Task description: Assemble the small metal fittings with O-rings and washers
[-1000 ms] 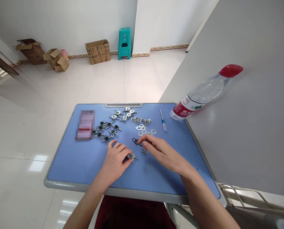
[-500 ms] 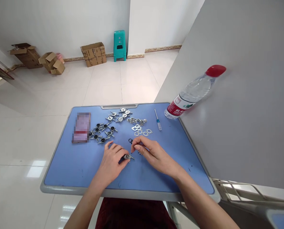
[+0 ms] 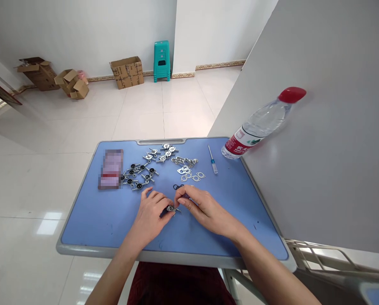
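My left hand [image 3: 154, 212] is closed on a small metal valve [image 3: 171, 208], held low over the near middle of the desk between thumb and fingers. At the valve's right side, my right hand [image 3: 202, 207] pinches thumb and forefinger together. Whatever is in that pinch is too small to make out. Black rubber rings [image 3: 176, 187] lie just beyond the right fingers, partly covered. Several similar valves with black round faces [image 3: 139, 186] are to the left, and others with silver faces [image 3: 162, 158] sit farther back. Flat metal plates [image 3: 196, 178] rest beyond my right hand.
A clear-handled screwdriver [image 3: 213, 163] lies right of small metal levers [image 3: 189, 162]. A water bottle [image 3: 240, 144] leans on the grey panel [image 3: 329, 161] at right. A blurred-out phone [image 3: 111, 169] is at the desk's [image 3: 90, 224] left. Cartons [image 3: 127, 73] and teal stools [image 3: 162, 61] stand behind.
My right fingertips have come slightly closer to the valve and down onto its edge. My left hand keeps its grip; the whole view has shifted a little.
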### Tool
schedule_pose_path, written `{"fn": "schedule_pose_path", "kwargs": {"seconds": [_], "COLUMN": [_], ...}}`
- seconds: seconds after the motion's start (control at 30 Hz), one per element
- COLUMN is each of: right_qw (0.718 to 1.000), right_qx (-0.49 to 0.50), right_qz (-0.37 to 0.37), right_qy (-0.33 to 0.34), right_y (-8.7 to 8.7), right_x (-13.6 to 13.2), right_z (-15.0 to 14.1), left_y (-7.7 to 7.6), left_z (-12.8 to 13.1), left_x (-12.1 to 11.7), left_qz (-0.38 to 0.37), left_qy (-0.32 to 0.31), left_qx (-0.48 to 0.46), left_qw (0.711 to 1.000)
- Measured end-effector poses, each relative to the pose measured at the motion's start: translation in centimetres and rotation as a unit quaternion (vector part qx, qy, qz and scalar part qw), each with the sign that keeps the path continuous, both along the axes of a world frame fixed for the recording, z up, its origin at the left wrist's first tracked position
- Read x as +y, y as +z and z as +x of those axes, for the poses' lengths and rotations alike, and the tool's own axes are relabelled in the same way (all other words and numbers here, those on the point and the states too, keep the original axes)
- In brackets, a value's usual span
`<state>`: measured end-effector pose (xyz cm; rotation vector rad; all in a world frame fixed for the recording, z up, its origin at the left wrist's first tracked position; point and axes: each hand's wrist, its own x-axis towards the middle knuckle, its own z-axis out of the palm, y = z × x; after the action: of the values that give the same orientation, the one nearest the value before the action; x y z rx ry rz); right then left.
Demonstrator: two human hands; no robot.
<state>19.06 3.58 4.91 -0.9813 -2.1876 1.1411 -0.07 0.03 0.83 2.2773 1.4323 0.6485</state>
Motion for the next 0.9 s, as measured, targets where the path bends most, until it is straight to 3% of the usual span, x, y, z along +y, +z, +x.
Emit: {"fn": "schedule_pose_path", "kwargs": {"seconds": [0.43, 0.57, 0.9], "right_qw": [0.997, 0.994, 0.968], "right_qx": [-0.006, 0.024, 0.055], "right_qz": [0.055, 0.104, 0.243], "right_qy": [0.055, 0.021, 0.022], "right_y": [-0.3, -0.9, -2.0], "right_x": [-0.2, 0.1, 0.2], "right_z": [-0.1, -0.2, -0.1], "left_y": [-0.3, -0.3, -0.4], "left_z": [-0.1, -0.1, 0.0], "left_x": [0.0, -0.1, 0.0], "left_qz": [0.008, 0.007, 0.014], "left_qy": [-0.003, -0.004, -0.001], "left_qx": [0.003, 0.001, 0.004], "left_qw": [1.000, 1.000, 1.000]}}
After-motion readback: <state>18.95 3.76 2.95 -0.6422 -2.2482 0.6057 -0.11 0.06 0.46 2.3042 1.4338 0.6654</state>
